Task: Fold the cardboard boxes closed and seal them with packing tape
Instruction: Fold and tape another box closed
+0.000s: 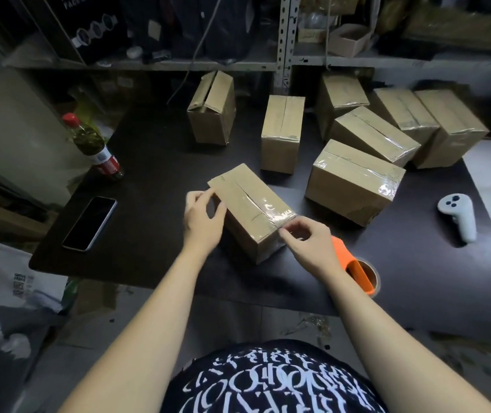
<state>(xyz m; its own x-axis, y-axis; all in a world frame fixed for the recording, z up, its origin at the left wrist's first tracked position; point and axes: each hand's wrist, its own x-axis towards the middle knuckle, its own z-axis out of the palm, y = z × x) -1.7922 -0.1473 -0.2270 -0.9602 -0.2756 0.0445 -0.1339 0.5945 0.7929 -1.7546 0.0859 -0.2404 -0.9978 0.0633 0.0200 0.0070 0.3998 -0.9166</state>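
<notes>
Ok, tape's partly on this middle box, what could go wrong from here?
1. The left hand holds a flap of the box that looks slightly raised; taped like that, the seam may gape.
2. The tape looks wrinkled where the right hand pinches it, so it might not stick flat.
3. The tape dispenser sits close beside the right wrist; pulling back could knock it.

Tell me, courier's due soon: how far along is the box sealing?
Done: five glossy taped boxes at right. In hand: the near box, left hand holding its flap, right hand pinching down tape. Remaining: the far box, flaps gaping; the middle box has an unclear seal.
</notes>
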